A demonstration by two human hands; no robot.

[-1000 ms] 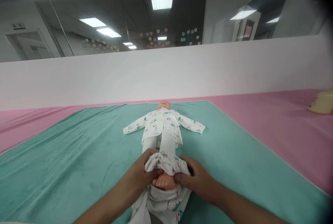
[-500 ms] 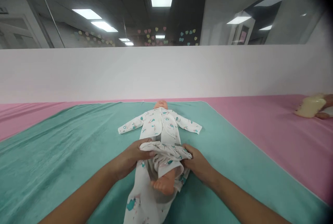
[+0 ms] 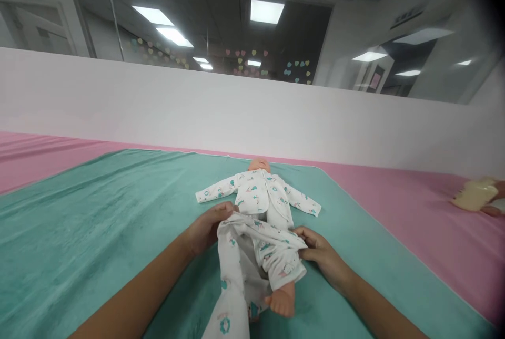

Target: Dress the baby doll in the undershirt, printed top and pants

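Observation:
A baby doll [image 3: 259,164] lies on its back, head at the far end, in a white printed jacket [image 3: 251,195] with both sleeves spread out. White printed baby pants [image 3: 278,242] are bunched over its lower body. One bare foot [image 3: 283,301] sticks out of the right pant leg, while the left leg of the pants trails toward me. My left hand [image 3: 205,229] is closed on the waistband's left side. My right hand [image 3: 324,255] pinches the pants' right edge between thumb and fingers. The doll's other foot is mostly hidden by cloth.
A teal sheet [image 3: 130,213] lies under the doll, over a pink cover [image 3: 394,197]. A low white wall [image 3: 197,108] with glass above it runs behind. At the far right, another person's hand [image 3: 497,197] holds a pale yellow bottle-like object [image 3: 473,195].
The doll's foot has come further out of the right pant leg, and the waistband has been pulled toward the right. My right hand has shifted right. The view has tilted.

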